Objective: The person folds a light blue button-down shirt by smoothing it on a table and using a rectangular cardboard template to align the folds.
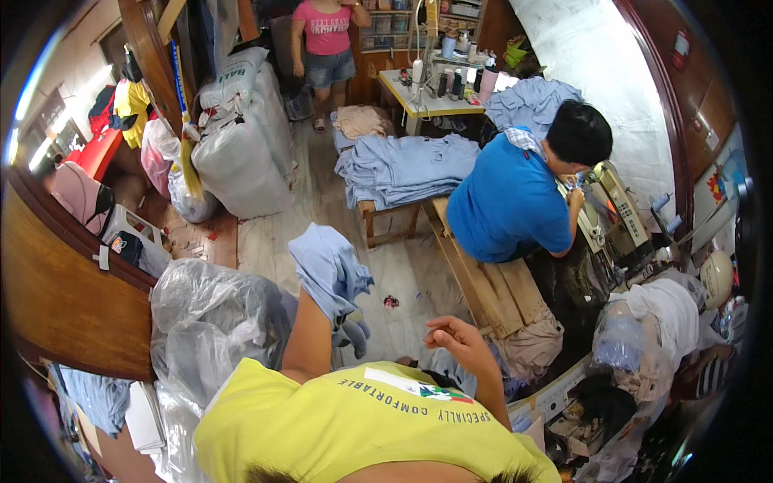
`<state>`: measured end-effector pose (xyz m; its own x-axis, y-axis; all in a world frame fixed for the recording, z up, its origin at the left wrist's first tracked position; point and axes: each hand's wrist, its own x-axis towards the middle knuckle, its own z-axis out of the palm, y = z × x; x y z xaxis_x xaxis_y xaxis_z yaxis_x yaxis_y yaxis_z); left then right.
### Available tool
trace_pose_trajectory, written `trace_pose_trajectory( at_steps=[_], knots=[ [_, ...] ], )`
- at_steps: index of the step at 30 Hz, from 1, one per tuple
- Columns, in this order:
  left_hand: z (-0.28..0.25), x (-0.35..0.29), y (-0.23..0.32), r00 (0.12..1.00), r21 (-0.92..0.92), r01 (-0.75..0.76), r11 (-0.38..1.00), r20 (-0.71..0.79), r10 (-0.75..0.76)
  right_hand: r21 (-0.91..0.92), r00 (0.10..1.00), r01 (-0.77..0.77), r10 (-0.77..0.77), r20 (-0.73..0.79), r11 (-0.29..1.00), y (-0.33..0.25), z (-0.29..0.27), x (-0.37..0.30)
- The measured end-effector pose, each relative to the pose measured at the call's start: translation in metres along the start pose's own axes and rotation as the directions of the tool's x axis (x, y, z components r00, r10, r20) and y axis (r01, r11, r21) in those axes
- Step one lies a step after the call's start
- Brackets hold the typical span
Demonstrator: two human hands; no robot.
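A light-blue cloth piece (326, 262), perhaps part of a garment, is bunched over the end of my raised left forearm (308, 342). The cloth covers my left hand completely, so its fingers are hidden. My right hand (457, 340) is held to the right of the cloth, apart from it. Its fingers are loosely bent and spread a little, with nothing visible in them. Just below the cloth, a small grey thing (353, 334) shows in part; I cannot make out its kind.
A person in a blue shirt (511, 193) sits on a wooden bench (491, 294) at a sewing machine (616, 201). Folded light-blue garments (403, 165) are stacked ahead. Large plastic-wrapped bundles (217, 302) stand at my left. Another person (326, 40) stands at the back.
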<state>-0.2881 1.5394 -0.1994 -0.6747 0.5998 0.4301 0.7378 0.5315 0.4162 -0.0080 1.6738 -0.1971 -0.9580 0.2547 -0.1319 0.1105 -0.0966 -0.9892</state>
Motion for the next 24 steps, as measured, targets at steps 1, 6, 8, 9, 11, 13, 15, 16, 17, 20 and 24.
trace_pose_trajectory(
  at_steps=[1, 6, 8, 9, 11, 13, 15, 16, 17, 20, 24],
  knots=[
    [0.01, 0.01, -0.015, 0.998, 0.141, 0.054, 0.989, -0.036, -0.05, -0.035, 0.999, -0.012, 0.013, 0.029, 0.999, -0.01, 0.0, 0.017],
    [0.025, 0.078, -0.066, 0.992, 0.487, -0.014, 0.873, -0.104, 0.074, 0.039, 0.988, -0.025, 0.018, 0.154, 0.999, -0.02, -0.012, 0.111],
    [0.023, 0.103, -0.083, 0.995, 0.519, -0.059, 0.853, -0.039, 0.092, 0.021, 0.977, -0.039, 0.033, 0.211, 0.999, -0.022, -0.016, 0.154],
    [0.033, 0.117, -0.104, 0.996, 0.486, -0.043, 0.873, -0.048, 0.076, 0.001, 0.97, -0.039, 0.037, 0.239, 0.999, -0.025, -0.017, 0.178],
    [0.038, 0.141, -0.111, 1.0, 0.395, 0.005, 0.919, 0.017, -0.013, -0.055, 0.954, -0.019, 0.035, 0.299, 0.998, -0.021, -0.025, 0.225],
    [0.014, 0.18, -0.099, 0.993, 0.303, 0.072, 0.95, 0.071, -0.098, -0.069, 0.943, -0.027, 0.048, 0.33, 0.997, -0.033, -0.028, 0.271],
    [0.043, 0.202, -0.151, 0.987, 0.18, 0.159, 0.971, -0.027, -0.156, -0.056, 0.909, -0.008, 0.031, 0.416, 0.998, -0.047, -0.025, 0.318],
    [0.06, 0.223, -0.168, 0.983, 0.079, 0.165, 0.983, -0.097, -0.157, -0.045, 0.9, 0.009, 0.012, 0.436, 0.999, -0.054, -0.03, 0.341],
    [0.076, 0.241, -0.187, 0.98, -0.003, 0.166, 0.986, -0.113, -0.165, -0.034, 0.89, 0.026, -0.008, 0.456, 0.999, -0.062, -0.035, 0.364],
    [0.081, 0.284, -0.215, 0.963, -0.219, 0.196, 0.956, -0.144, -0.23, -0.033, 0.877, 0.047, -0.025, 0.48, 0.998, -0.084, -0.037, 0.429],
    [0.075, 0.341, -0.25, 0.98, -0.31, 0.146, 0.939, -0.081, -0.179, -0.084, 0.861, 0.061, -0.01, 0.508, 0.995, -0.1, -0.027, 0.495]
  ],
)
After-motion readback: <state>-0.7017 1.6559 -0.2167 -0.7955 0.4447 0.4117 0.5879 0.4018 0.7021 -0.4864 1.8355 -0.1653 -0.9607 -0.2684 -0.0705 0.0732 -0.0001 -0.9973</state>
